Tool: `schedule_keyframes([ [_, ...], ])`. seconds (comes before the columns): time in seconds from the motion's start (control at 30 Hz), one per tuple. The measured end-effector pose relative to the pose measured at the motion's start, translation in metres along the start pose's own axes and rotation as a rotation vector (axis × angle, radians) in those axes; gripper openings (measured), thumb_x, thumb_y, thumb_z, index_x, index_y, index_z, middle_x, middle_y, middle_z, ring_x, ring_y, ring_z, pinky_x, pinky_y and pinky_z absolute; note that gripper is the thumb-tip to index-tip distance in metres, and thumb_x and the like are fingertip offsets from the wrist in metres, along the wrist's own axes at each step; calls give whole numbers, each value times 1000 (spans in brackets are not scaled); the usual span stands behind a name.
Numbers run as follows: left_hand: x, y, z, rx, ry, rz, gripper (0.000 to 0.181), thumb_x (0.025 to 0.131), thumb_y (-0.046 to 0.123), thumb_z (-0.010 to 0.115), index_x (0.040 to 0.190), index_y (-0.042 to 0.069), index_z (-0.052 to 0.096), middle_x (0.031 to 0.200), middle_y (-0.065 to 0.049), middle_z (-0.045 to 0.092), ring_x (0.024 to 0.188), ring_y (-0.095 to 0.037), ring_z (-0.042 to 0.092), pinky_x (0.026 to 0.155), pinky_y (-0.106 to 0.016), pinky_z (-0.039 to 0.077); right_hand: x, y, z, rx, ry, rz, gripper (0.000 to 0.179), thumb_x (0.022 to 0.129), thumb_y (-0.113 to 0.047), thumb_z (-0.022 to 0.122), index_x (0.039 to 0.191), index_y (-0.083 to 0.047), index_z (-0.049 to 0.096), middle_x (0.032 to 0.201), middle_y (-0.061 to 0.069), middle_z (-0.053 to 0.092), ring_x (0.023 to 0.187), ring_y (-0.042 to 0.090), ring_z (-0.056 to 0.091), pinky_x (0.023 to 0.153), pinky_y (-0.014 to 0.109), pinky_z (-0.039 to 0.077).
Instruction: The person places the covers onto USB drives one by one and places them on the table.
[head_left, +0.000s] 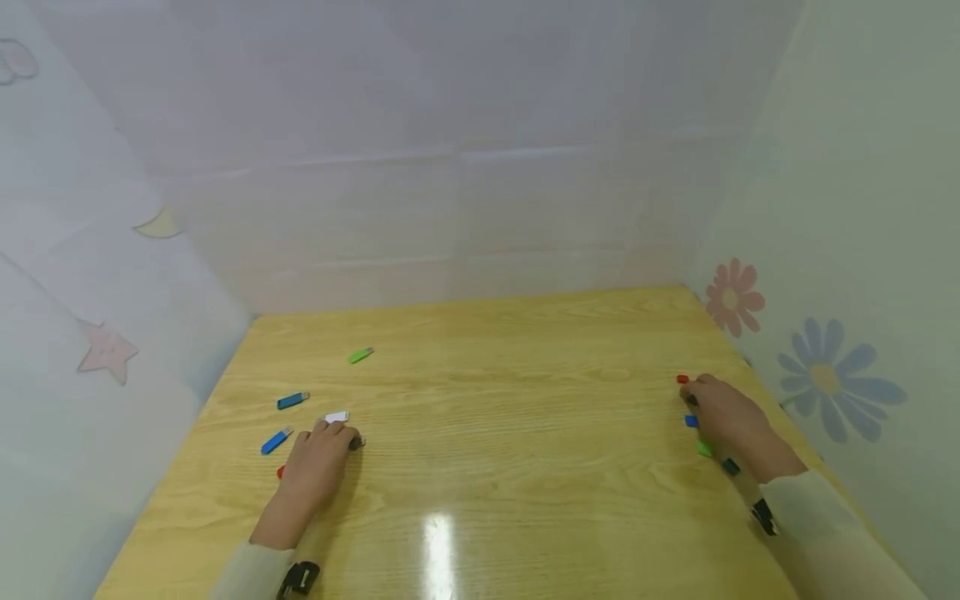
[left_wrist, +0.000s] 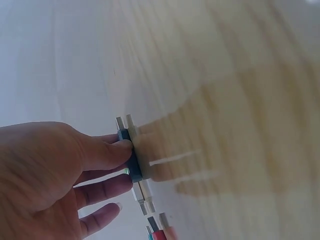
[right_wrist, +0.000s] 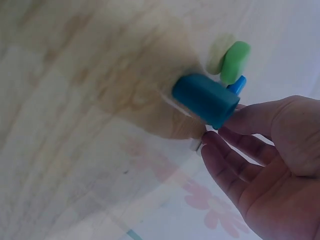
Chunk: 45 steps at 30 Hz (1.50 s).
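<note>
My left hand (head_left: 318, 467) pinches a dark USB flash drive (left_wrist: 132, 160) between thumb and fingers, close over the table, its metal plug pointing away. Near this hand lie a white flash drive (head_left: 337, 417), a blue one (head_left: 276, 442), a teal one (head_left: 292, 401) and a red one (head_left: 281, 472), partly covered by the hand. My right hand (head_left: 727, 412) holds a small dark cap (head_left: 692, 400) at its fingertips; the cap is largely hidden in the right wrist view. Around it lie a red cap (head_left: 682, 379), a blue cap (head_left: 692, 422), a green cap (right_wrist: 235, 62) and a teal cap (right_wrist: 205, 100).
A green flash drive (head_left: 361, 355) lies farther back on the left of the wooden table (head_left: 510, 400). Pale walls with printed flowers (head_left: 735, 297) and stars stand along the table's back and sides. A black device (head_left: 300, 577) sits at the left wrist.
</note>
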<state>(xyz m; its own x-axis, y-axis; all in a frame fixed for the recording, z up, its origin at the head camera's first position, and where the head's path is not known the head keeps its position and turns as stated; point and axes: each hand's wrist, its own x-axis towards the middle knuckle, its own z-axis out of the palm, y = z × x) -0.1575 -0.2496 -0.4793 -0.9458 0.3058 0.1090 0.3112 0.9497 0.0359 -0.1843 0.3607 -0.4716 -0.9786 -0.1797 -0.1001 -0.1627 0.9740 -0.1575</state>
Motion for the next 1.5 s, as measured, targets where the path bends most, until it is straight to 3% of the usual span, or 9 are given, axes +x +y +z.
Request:
schedule_keyframes([
  [0.27,5,-2,-1,-35,-4,-1,17,92,0,72,108,7,69,106,-12,67,103,-36,61,77,-51,54,-2,7,3,28,-12,17,27,97,5,56,123,3,64,111,19,62,100,44,62,82,55,54],
  [0.4,5,-2,-3,-87,-36,-16,18,91,1,73,107,6,68,103,-12,65,100,-33,61,76,-45,56,-2,10,3,55,-13,20,25,102,2,49,121,4,65,111,19,62,101,45,62,83,56,54],
  [0.57,5,-3,-5,-152,-67,-59,15,93,1,71,106,8,66,102,-10,66,101,-32,60,72,-41,56,2,13,4,53,3,-1,22,101,-1,52,118,6,65,106,20,58,96,43,63,82,54,55],
  [0.73,7,-3,-6,-164,-91,-67,13,94,0,70,104,7,66,105,-14,68,112,-42,61,79,-49,58,4,16,4,72,14,-9,20,100,0,52,115,7,64,105,21,55,94,42,62,81,53,55],
  [0.97,6,-1,-9,-126,-98,-70,9,93,-1,70,100,4,66,95,-10,64,94,-29,60,73,-40,56,5,11,-2,128,56,-25,17,100,-3,57,112,8,62,103,20,61,96,42,61,80,54,53],
  [1.23,8,2,-12,-94,-16,-40,8,94,1,69,99,8,67,98,-9,68,94,-30,62,76,-41,57,1,-2,-11,181,79,-74,19,99,-3,60,113,9,62,104,20,64,95,40,62,80,53,53],
  [1.5,15,12,-18,-150,-83,-91,4,98,11,67,102,10,67,94,-6,70,90,-26,64,64,-39,56,4,-17,-18,197,90,-109,20,96,0,61,114,8,64,107,22,68,97,40,65,78,52,54],
])
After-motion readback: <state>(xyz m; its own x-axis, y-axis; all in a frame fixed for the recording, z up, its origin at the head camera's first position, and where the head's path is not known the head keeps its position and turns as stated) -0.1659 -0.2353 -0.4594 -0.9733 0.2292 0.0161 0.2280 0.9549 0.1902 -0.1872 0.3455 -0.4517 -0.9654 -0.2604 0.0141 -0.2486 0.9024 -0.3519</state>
